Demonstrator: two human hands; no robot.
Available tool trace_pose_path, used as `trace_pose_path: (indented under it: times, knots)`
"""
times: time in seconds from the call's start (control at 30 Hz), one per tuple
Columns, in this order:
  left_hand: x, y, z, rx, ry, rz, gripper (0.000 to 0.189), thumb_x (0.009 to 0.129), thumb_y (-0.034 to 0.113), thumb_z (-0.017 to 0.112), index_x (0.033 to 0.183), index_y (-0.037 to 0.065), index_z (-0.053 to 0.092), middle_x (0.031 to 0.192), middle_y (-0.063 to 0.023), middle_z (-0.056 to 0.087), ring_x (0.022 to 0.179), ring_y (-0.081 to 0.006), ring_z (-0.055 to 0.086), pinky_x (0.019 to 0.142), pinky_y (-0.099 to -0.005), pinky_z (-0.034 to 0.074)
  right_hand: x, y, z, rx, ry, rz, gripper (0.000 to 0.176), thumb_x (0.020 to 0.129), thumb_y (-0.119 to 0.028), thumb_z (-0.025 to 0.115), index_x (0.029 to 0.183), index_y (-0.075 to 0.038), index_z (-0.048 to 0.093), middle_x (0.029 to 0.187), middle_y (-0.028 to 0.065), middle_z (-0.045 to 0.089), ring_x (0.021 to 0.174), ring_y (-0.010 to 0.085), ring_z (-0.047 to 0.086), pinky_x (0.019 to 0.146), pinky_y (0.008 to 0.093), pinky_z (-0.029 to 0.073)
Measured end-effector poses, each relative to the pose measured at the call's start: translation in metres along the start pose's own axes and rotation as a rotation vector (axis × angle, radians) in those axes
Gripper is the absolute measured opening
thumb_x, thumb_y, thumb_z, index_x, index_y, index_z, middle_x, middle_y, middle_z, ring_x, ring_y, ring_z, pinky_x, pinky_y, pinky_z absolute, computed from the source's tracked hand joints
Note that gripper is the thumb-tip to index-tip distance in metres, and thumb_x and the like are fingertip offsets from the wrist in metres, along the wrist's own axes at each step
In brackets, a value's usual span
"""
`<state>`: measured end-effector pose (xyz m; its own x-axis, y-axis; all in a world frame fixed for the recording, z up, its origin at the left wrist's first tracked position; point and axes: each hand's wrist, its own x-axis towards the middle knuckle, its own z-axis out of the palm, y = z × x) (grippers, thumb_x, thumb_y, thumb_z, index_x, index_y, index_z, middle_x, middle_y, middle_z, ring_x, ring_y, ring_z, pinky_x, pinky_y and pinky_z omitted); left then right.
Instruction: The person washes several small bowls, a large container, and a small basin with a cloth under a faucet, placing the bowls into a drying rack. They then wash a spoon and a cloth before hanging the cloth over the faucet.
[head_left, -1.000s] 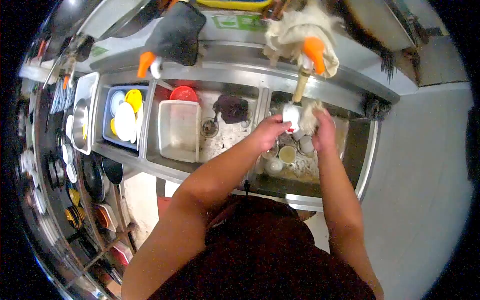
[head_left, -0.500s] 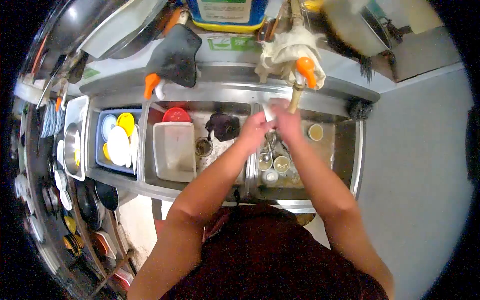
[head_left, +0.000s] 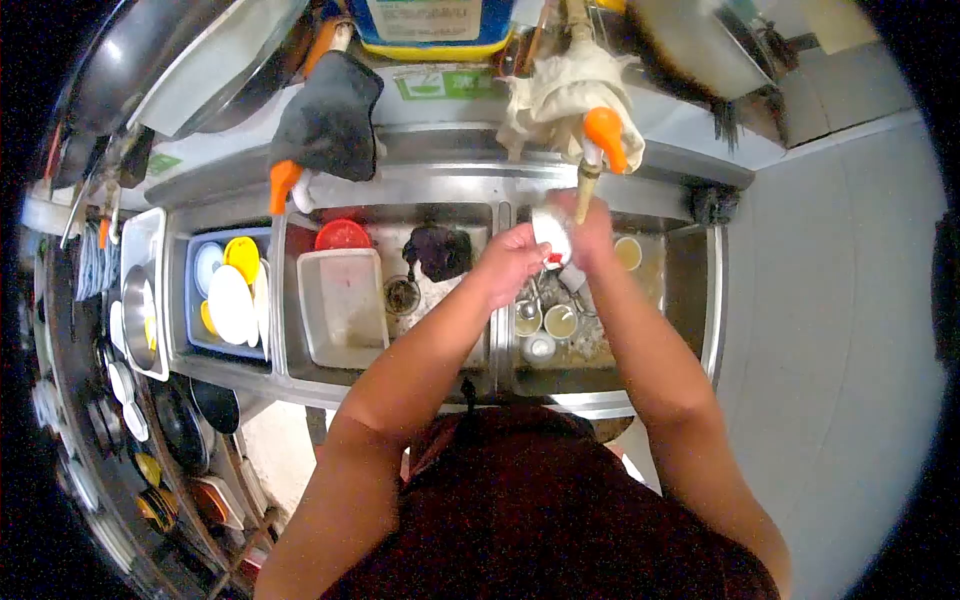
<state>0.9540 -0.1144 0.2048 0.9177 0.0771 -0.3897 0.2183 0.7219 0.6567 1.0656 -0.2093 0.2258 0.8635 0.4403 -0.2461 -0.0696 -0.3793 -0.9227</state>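
- Steel sink point(head_left: 625, 402) with separate basins runs below and to both sides of the two grips, and a grey wall point(head_left: 830, 300) rises well to their right.
- Left grip point(head_left: 510, 263) is clenched around the near edge of a small white dish point(head_left: 551, 236) with a red mark, tilted above the right-hand basin.
- Right grip point(head_left: 592, 232) is just beside that dish, on its right; its fingers are blurred and partly covered, so I cannot tell whether they grasp anything.
- Just beyond the right grip, a cloth-wrapped tap point(head_left: 570, 100) with an orange handle point(head_left: 603, 138) points its spout point(head_left: 588, 190) down over that hand.
- Below the grips, on the near side, lie two cups point(head_left: 562, 322), a spoon point(head_left: 529, 308) and an upturned white cup point(head_left: 540, 347).
- Right of the right grip stands another cup point(head_left: 627, 253), apart from those.
- Left of the left grip, the next basin has a dark cloth point(head_left: 440, 252), a white tub point(head_left: 343, 315) and a red bowl point(head_left: 343, 234).
- Farther left, a blue tub point(head_left: 194, 300) carries white and yellow dishes point(head_left: 231, 303).
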Motion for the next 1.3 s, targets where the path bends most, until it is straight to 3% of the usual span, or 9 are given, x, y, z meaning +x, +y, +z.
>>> trace_pose_path:
  times: [0.17,0.23,0.37,0.57,0.83,1.0,1.17,1.23,1.3]
  knots:
    - [0.023,-0.015,-0.009,-0.606,-0.052,0.035,0.026,0.091,0.009,0.044,0.113,0.000,0.052,0.111,-0.0126,0.058,0.100,-0.0242,0.058,0.093,-0.0392,0.045,-0.031,0.003,0.021,-0.127,0.236,-0.202,0.025,0.074,-0.019,0.067,0.090,0.000,0.064,0.084,0.0126,0.065,0.073,0.0209,0.062,0.068,0.0334,0.050]
    - [0.021,-0.012,-0.002,-0.666,0.114,-0.030,0.021,0.091,0.010,0.042,0.106,0.001,0.053,0.104,-0.0115,0.058,0.095,-0.0233,0.057,0.086,-0.0365,0.047,-0.034,0.005,0.019,-0.576,0.363,-0.955,0.031,0.071,-0.024,0.068,0.095,-0.005,0.062,0.082,0.0164,0.063,0.068,0.0278,0.062,0.065,0.0353,0.051]
    - [0.014,-0.006,0.012,-0.662,0.345,-0.071,0.023,0.090,0.009,0.039,0.106,0.002,0.053,0.099,-0.0116,0.059,0.094,-0.0229,0.057,0.085,-0.0375,0.047,-0.018,0.019,0.004,0.741,0.238,0.164,0.031,0.073,-0.022,0.066,0.099,-0.006,0.062,0.083,0.0163,0.064,0.073,0.0343,0.061,0.071,0.0391,0.050]
    - [0.036,-0.014,0.012,0.258,0.511,0.204,0.019,0.087,0.013,0.047,0.095,0.003,0.061,0.084,-0.0117,0.063,0.078,-0.0221,0.060,0.067,-0.0366,0.047,-0.030,-0.011,0.012,-0.302,0.259,-0.194,0.029,0.073,-0.022,0.067,0.098,-0.007,0.064,0.089,0.0209,0.064,0.079,0.0343,0.063,0.071,0.0364,0.051]
    - [0.045,-0.016,0.015,-0.582,0.355,-0.015,0.032,0.092,0.030,0.047,0.112,0.006,0.054,0.104,-0.0115,0.062,0.092,-0.0252,0.063,0.080,-0.0391,0.052,-0.018,-0.003,-0.011,1.247,-0.120,0.518,0.040,0.089,-0.033,0.044,0.111,0.000,0.052,0.094,0.0124,0.062,0.083,0.0258,0.062,0.080,0.0393,0.051]
    - [0.016,0.020,0.039,-0.296,0.283,-0.431,0.036,0.087,0.039,0.053,0.112,0.012,0.056,0.104,-0.0061,0.062,0.095,-0.0213,0.061,0.082,-0.0413,0.050,-0.030,0.003,-0.019,0.378,-0.053,0.295,0.034,0.090,-0.031,0.044,0.106,-0.002,0.052,0.095,0.0136,0.062,0.086,0.0273,0.062,0.075,0.0383,0.049]
    - [0.045,-0.006,0.006,-0.301,0.165,-0.200,0.032,0.090,0.038,0.045,0.110,0.015,0.055,0.102,-0.0053,0.062,0.093,-0.0217,0.061,0.081,-0.0396,0.051,-0.061,-0.012,-0.003,-0.198,0.083,-0.138,0.037,0.083,-0.020,0.058,0.114,-0.002,0.048,0.096,0.0236,0.060,0.088,0.0391,0.059,0.077,0.0420,0.047]
    - [0.044,0.004,-0.001,-0.263,0.031,-0.378,0.030,0.088,0.034,0.048,0.108,0.014,0.056,0.099,-0.0069,0.063,0.088,-0.0215,0.062,0.079,-0.0397,0.051,-0.062,-0.008,-0.012,-0.548,-0.159,-0.787,0.036,0.080,-0.016,0.062,0.111,-0.002,0.048,0.098,0.0222,0.058,0.090,0.0409,0.054,0.078,0.0423,0.045]
    - [0.037,-0.003,0.003,-0.196,0.107,-0.335,0.027,0.087,0.028,0.049,0.105,0.010,0.058,0.095,-0.0089,0.064,0.085,-0.0223,0.063,0.078,-0.0387,0.051,-0.071,-0.014,-0.013,-0.611,-0.226,-0.610,0.046,0.070,-0.008,0.068,0.112,-0.004,0.049,0.102,0.0201,0.058,0.091,0.0411,0.053,0.080,0.0444,0.044]
